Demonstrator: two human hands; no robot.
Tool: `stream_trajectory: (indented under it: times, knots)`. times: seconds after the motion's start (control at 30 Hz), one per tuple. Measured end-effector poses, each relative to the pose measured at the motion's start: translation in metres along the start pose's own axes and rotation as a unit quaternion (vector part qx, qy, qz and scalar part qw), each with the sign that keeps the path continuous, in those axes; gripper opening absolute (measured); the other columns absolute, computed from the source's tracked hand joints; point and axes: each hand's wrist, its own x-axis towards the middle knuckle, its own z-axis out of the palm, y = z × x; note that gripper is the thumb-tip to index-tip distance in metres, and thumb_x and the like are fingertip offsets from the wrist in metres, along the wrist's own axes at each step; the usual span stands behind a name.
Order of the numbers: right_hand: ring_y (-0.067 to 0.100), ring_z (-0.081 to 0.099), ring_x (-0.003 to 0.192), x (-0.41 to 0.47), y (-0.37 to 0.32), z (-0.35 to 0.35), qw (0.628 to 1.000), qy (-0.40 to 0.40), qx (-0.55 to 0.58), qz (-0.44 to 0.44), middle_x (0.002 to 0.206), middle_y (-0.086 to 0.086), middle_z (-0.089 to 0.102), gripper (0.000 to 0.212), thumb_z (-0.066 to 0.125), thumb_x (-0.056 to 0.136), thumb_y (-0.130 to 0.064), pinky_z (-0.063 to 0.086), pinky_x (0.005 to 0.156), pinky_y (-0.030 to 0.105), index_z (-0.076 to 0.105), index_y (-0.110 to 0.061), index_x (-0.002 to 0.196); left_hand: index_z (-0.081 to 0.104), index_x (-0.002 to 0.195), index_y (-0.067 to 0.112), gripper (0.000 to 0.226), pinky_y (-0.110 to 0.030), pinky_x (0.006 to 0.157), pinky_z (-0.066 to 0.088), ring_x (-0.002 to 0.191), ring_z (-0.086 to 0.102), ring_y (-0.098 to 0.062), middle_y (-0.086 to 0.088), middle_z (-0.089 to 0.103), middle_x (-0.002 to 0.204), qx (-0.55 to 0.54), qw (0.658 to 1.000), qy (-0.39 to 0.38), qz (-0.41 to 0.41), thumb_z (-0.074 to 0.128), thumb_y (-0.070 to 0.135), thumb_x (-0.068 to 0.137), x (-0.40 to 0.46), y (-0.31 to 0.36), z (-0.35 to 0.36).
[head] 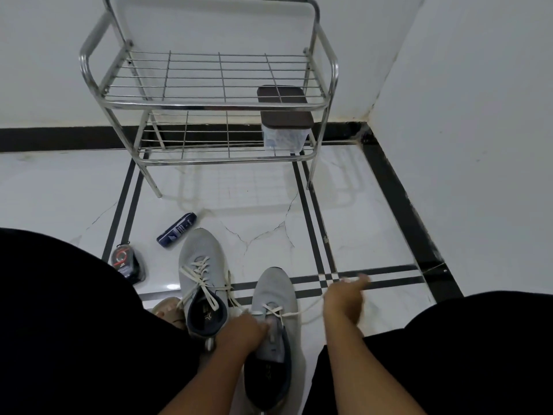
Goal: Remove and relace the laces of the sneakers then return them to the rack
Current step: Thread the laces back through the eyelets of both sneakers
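Two grey sneakers stand on the white floor between my knees. The left sneaker (201, 265) is laced with a cream lace, its ends loose over the dark opening. On the right sneaker (273, 292) only the lowest eyelets carry the lace (302, 313). My left hand (242, 330) grips that shoe at its tongue and eyelets. My right hand (344, 298) pinches the lace and holds it taut out to the right. The steel rack (209, 106) stands against the wall beyond the shoes.
A lidded plastic container (284, 127) sits on the rack's lower shelf at the right. A blue tube (176, 229) and a dark packet (127, 262) lie on the floor left of the sneakers. A sandalled foot (167, 310) shows beside the left sneaker. Walls meet at the right.
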Motion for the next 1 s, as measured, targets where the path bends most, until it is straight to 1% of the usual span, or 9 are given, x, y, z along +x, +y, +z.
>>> stream_trajectory:
  times: [0.1,0.2,0.37,0.6,0.67,0.77,0.83,0.93,1.0]
  knots:
    - [0.029,0.059,0.096,-0.023,0.020,0.025,0.944,-0.250,-0.185,-0.111,0.111,0.010,0.063,0.025,0.040,0.095,-0.019,0.051,0.084,0.038,0.053,-0.021,0.117,0.043,0.118,0.014,0.037,-0.039,0.087,0.045,0.110,0.058,-0.033,-0.016,0.061,0.120,-0.023,0.998,0.043,0.029,0.031,0.043,0.099,0.005,0.005,-0.003]
    - [0.027,0.058,0.105,-0.041,0.040,0.036,0.884,-0.352,-0.274,-0.138,0.116,0.009,0.062,0.023,0.043,0.095,-0.026,0.050,0.091,0.037,0.058,-0.018,0.110,0.044,0.116,0.018,0.027,-0.038,0.082,0.047,0.104,0.059,-0.031,-0.013,0.063,0.114,0.022,0.998,0.045,0.040,0.038,0.037,0.097,0.010,0.001,-0.005]
    - [0.027,0.058,0.107,-0.037,0.034,0.038,0.875,-0.359,-0.295,-0.137,0.118,0.010,0.061,0.027,0.046,0.095,-0.033,0.049,0.087,0.033,0.059,-0.015,0.111,0.048,0.117,0.014,0.027,-0.037,0.086,0.047,0.112,0.057,-0.030,-0.013,0.061,0.120,0.019,0.998,0.050,0.018,0.040,0.030,0.097,0.019,-0.003,0.002]
    - [0.026,0.058,0.108,-0.036,0.038,0.035,0.906,-0.278,-0.299,-0.112,0.119,0.007,0.060,0.028,0.047,0.095,-0.034,0.045,0.078,0.031,0.057,-0.019,0.116,0.045,0.122,0.009,0.028,-0.038,0.087,0.046,0.113,0.057,-0.031,-0.015,0.057,0.124,0.049,0.995,0.087,-0.019,0.031,0.015,0.098,0.017,0.008,0.003]
    - [0.029,0.058,0.108,-0.037,0.032,0.035,0.923,-0.288,-0.242,-0.075,0.119,0.009,0.060,0.034,0.049,0.093,-0.033,0.045,0.079,0.031,0.050,-0.017,0.123,0.043,0.120,0.010,0.026,-0.038,0.086,0.047,0.111,0.058,-0.032,-0.015,0.059,0.123,0.005,0.995,0.099,-0.028,0.035,0.021,0.098,0.019,0.005,0.004]
    - [0.035,0.056,0.113,-0.028,0.004,0.036,0.974,-0.216,-0.061,0.020,0.129,0.016,0.053,0.047,0.050,0.093,-0.023,0.046,0.085,0.034,0.037,-0.005,0.134,0.038,0.117,0.008,0.035,-0.038,0.081,0.046,0.108,0.059,-0.033,-0.015,0.061,0.118,-0.066,0.989,0.120,-0.053,0.043,0.037,0.097,0.016,0.011,-0.005]
    - [0.036,0.055,0.114,-0.018,-0.026,0.032,0.983,-0.181,0.008,0.006,0.133,0.019,0.050,0.042,0.045,0.091,-0.009,0.049,0.088,0.038,0.041,0.001,0.132,0.043,0.118,0.010,0.046,-0.035,0.079,0.044,0.110,0.059,-0.031,-0.011,0.061,0.118,-0.068,0.990,0.109,-0.054,0.051,0.046,0.091,0.011,0.019,-0.009]
    - [0.030,0.059,0.095,-0.013,-0.058,0.022,0.978,-0.188,0.061,-0.061,0.109,0.014,0.062,0.019,0.043,0.089,-0.001,0.049,0.078,0.037,0.054,-0.008,0.103,0.055,0.116,0.016,0.039,-0.032,0.085,0.049,0.111,0.060,-0.026,-0.006,0.062,0.120,0.003,0.996,0.076,-0.042,0.055,0.042,0.086,0.003,0.026,-0.001]
    - [0.026,0.062,0.084,-0.014,-0.061,0.020,0.963,-0.224,0.136,-0.066,0.096,0.009,0.066,0.020,0.051,0.087,-0.001,0.051,0.073,0.037,0.055,-0.012,0.103,0.055,0.119,0.017,0.034,-0.033,0.090,0.048,0.115,0.057,-0.024,-0.005,0.059,0.124,0.015,0.996,0.076,-0.044,0.047,0.037,0.093,-0.008,0.025,0.009]
